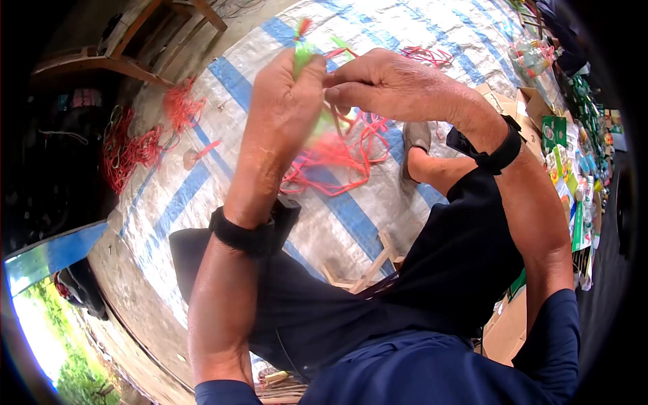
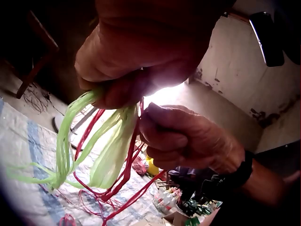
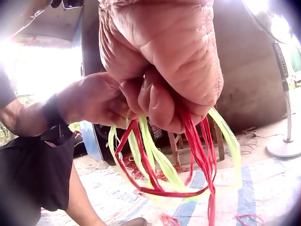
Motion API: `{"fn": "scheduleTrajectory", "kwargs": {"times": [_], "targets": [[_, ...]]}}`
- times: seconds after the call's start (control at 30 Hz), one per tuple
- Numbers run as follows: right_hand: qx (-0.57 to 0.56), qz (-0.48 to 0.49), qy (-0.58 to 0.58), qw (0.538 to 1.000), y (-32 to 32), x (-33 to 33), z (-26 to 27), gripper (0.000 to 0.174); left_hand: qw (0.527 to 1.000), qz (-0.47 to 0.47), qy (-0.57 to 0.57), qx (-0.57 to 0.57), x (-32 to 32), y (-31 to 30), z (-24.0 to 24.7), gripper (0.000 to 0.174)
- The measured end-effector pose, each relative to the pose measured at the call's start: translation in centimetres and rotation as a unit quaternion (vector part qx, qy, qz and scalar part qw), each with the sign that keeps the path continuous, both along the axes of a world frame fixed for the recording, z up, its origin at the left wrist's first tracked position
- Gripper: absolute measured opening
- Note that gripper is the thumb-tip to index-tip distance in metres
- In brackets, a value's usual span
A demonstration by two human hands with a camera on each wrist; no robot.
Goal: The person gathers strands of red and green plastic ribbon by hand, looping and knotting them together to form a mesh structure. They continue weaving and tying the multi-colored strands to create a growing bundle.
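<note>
The left hand (image 1: 287,111) pinches a bundle of light green strips (image 2: 110,160) and red strands, raised above the sheet. Close beside it on the right, the right hand (image 1: 398,91) has its fingers curled on red strands (image 3: 200,146). In the right wrist view, red and green strips hang in loops below both hands, and the left hand (image 3: 96,101) sits behind the right one (image 3: 160,66). The left wrist view shows the right hand (image 2: 183,136) with thumb and fingers together at a red strand. The exact crossing of the strands is hidden by the fingers.
A white and blue striped sheet (image 1: 236,81) covers the ground, with tangled red strands (image 1: 131,145) at its left. A wooden frame (image 1: 125,64) stands upper left. Cardboard (image 1: 533,111) and bottles (image 1: 533,61) lie at the right. A fan stand (image 3: 287,117) shows in the right wrist view.
</note>
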State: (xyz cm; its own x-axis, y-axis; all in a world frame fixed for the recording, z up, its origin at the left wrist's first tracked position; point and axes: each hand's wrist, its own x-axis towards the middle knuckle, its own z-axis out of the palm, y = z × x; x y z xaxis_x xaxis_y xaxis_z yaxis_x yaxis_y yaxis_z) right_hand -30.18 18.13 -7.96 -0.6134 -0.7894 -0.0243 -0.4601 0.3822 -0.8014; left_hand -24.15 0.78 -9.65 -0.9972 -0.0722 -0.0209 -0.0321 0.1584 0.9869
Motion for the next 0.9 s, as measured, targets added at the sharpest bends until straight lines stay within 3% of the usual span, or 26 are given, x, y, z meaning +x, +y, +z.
{"fn": "scheduleTrajectory", "kwargs": {"times": [0.23, 0.3, 0.5, 0.63, 0.7, 0.77, 0.8, 0.83, 0.9], "targets": [[0.008, 0.029, 0.008, 1.0, 1.3, -0.8, -1.1, 0.029, 0.993, -0.058, -0.099, 0.036, 0.8, 0.4, 0.5, 0.026], [-0.003, 0.014, 0.067, 0.998, 1.6, -1.1, -1.1, 0.027, 0.993, -0.064, -0.099, 0.032, 0.7, 0.0, 0.6, 0.027], [0.039, -0.008, 0.084, 0.996, 3.3, -2.5, 0.0, 0.034, 0.984, -0.101, -0.145, -0.017, 0.8, -1.4, 2.9, 0.027], [0.064, -0.056, 0.051, 0.995, 4.5, -3.1, -0.9, 0.04, 0.989, -0.005, -0.125, 0.082, 0.8, -3.9, 4.1, 0.02], [0.055, -0.116, 0.049, 0.99, 5.3, -3.5, -1.7, 0.041, 0.981, -0.006, -0.063, 0.182, -0.3, -7.6, 4.3, 0.022], [0.087, -0.118, 0.027, 0.989, 6.1, -4.1, -1.4, 0.042, 0.941, 0.065, -0.007, 0.332, -0.7, -10.9, 4.4, 0.014], [0.118, -0.12, 0.004, 0.986, 6.4, -4.4, -1.4, 0.043, 0.935, 0.103, 0.009, 0.34, -0.8, -13.0, 4.7, 0.011], [0.118, -0.119, 0.004, 0.986, 6.8, -4.6, -1.5, 0.043, 0.93, 0.227, 0.055, 0.285, -0.5, -13.0, 5.6, 0.01], [0.067, -0.097, 0.004, 0.993, 7.3, -4.8, -1.9, 0.041, 0.932, 0.043, 0.091, 0.348, 0.4, -20.5, 3.9, 0.011]]}}
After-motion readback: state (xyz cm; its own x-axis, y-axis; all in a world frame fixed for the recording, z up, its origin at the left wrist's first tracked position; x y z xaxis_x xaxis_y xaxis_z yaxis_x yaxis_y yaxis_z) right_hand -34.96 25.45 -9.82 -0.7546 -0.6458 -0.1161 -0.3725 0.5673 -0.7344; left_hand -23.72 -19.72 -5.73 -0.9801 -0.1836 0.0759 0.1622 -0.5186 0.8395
